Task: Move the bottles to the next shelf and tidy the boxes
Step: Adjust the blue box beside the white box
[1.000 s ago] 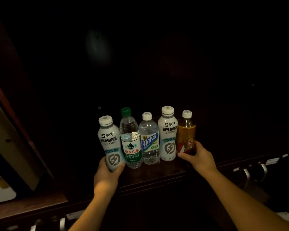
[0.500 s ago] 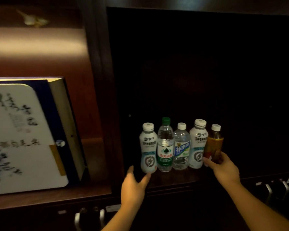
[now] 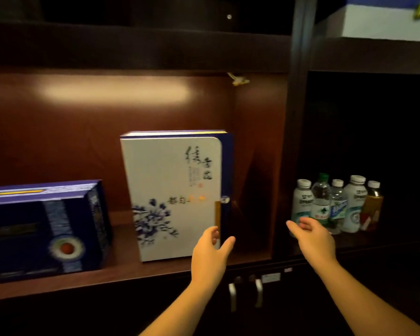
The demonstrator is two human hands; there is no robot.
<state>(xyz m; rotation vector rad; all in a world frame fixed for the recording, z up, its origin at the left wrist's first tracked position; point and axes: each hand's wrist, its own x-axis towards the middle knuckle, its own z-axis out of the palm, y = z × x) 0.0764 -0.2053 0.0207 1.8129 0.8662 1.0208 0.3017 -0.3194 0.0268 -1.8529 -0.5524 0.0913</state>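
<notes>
Bottles look done: we count five bottles [image 3: 335,204] standing upright in a tight row in the dark right-hand bay, touching or nearly so, caps up. From left: white bottle [image 3: 302,204], green-capped water bottle [image 3: 321,202], clear bottle [image 3: 337,206], second white bottle [image 3: 354,204], amber tea bottle [image 3: 372,207]. We judge the step in hand is the boxes.

Both hands are empty. Left hand [image 3: 210,253] is spread, thumb apart from fingers, right at the lower right corner of the white floral box [image 3: 172,195]; contact is unclear, blur hides it. Right hand [image 3: 313,238] is open too, fingers loosely spread, hovering in front of the leftmost white bottle, gripping nothing.

White floral box stands on end in the lit left bay, leaning slightly, its dark blue spine toward the divider [image 3: 294,141]. Dark blue box [image 3: 46,229] lies on its long side further left on the same shelf [image 3: 121,265], well apart from the white one. Another pale box [image 3: 386,23] sits on the upper right shelf, only partly in view.

Next move, our guess: both hands onto the white box, one per side edge, then square it upright or slide it toward the blue box. It's tall and narrow-based, so likely tippy; needs a two-sided hold, not a one-corner push. Cabinet handles [image 3: 245,292] below, not involved.
</notes>
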